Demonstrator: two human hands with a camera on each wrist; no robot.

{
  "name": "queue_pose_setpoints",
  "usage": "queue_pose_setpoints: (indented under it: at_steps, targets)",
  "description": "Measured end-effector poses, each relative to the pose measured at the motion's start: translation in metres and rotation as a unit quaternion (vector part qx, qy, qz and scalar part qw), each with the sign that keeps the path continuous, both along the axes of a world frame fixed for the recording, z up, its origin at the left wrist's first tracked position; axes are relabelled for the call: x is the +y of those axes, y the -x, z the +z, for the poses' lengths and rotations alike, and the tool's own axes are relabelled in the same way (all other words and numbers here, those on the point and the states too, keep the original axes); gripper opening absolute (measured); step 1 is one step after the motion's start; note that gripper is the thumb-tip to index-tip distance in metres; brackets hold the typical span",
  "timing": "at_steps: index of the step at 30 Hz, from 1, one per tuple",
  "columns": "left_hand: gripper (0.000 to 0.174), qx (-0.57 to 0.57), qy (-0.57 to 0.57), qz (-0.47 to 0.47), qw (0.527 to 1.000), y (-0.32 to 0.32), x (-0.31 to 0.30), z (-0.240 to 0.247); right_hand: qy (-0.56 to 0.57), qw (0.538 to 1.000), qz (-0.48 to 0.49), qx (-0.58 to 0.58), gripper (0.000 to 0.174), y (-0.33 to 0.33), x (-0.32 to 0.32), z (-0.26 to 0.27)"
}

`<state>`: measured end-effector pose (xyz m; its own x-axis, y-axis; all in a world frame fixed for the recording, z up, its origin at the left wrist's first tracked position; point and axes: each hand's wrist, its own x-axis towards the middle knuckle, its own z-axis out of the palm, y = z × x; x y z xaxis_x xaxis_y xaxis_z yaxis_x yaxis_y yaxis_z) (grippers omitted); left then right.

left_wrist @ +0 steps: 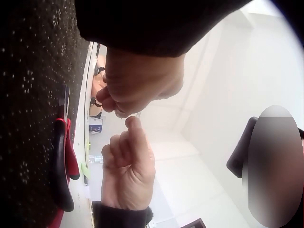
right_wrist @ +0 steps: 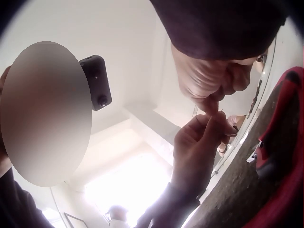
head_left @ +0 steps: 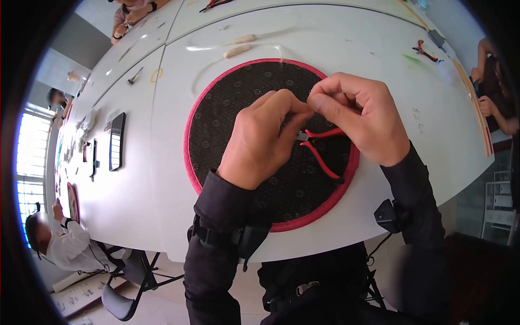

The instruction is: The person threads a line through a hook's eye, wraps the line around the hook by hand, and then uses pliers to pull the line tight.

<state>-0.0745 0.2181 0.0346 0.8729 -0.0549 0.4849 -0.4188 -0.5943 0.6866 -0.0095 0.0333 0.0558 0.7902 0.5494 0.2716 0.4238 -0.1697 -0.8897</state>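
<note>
Above a round dark mat with a red rim [head_left: 188, 157], the left hand [head_left: 260, 138] and right hand [head_left: 368, 116] meet at the fingertips. Each pinches thumb against finger on a tiny, thin thing, mostly hidden; a small glint of it [left_wrist: 138, 115] shows between the hands in the left wrist view. Red-and-black pliers [head_left: 323, 161] lie on the mat under the hands, handles spread and jaws partly behind the left hand. In the right wrist view the pliers [right_wrist: 281, 114] are beside the hands, untouched.
On the white table [head_left: 179, 216] lie a phone [head_left: 116, 142] to the left, clear tubing with tan handles [head_left: 236, 51] beyond the mat, a small pointed tool [head_left: 135, 76], and other pliers [head_left: 426, 51] at right. Other people sit around the table.
</note>
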Motion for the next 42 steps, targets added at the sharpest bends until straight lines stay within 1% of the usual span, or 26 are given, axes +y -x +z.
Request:
queue_pose_setpoints:
  at_steps: [3,7,13,15,19,28,30,33,36,39,42]
  targets:
    - [0.007,0.007,-0.004,-0.014,1.000,0.003,-0.004,0.004,-0.011,1.000,0.012,0.027,0.018,-0.009,-0.004,-0.005]
    - [0.008,-0.007,0.000,-0.033,0.999,0.003,-0.004,0.005,-0.038,0.994,0.038,0.093,0.020,-0.014,-0.005,-0.008]
    - [0.007,0.005,0.034,-0.024,0.999,0.005,-0.005,0.007,-0.055,0.981,0.065,0.173,0.022,-0.012,-0.006,-0.004]
    - [0.008,-0.008,0.078,-0.017,0.997,0.004,-0.006,0.003,-0.053,0.978,0.065,0.189,0.022,-0.012,-0.006,-0.002]
    - [0.007,-0.010,0.136,-0.004,0.991,0.003,-0.005,0.004,-0.070,0.980,0.068,0.173,0.022,-0.012,-0.002,-0.011]
    - [0.004,-0.036,0.141,0.028,0.989,-0.001,-0.002,-0.001,-0.060,0.987,0.043,0.143,0.021,-0.002,0.003,-0.007]
    - [0.004,-0.035,0.128,0.040,0.990,-0.002,-0.001,-0.001,-0.054,0.990,0.032,0.130,0.021,0.002,0.004,-0.005]
    - [0.005,-0.042,0.083,0.051,0.994,-0.002,-0.001,-0.001,-0.002,0.992,0.030,0.126,0.019,0.006,0.002,0.003]
    - [0.008,-0.036,0.035,0.040,0.998,-0.002,0.001,0.000,-0.026,0.998,0.017,0.057,0.019,0.007,0.005,0.000]
    - [0.008,-0.017,-0.002,0.022,1.000,0.000,0.001,0.001,-0.028,0.999,0.014,0.013,0.019,0.004,0.003,-0.002]
    - [0.009,-0.024,-0.036,0.005,0.999,0.002,-0.001,0.002,-0.031,0.999,0.015,0.017,0.019,-0.004,-0.001,-0.005]
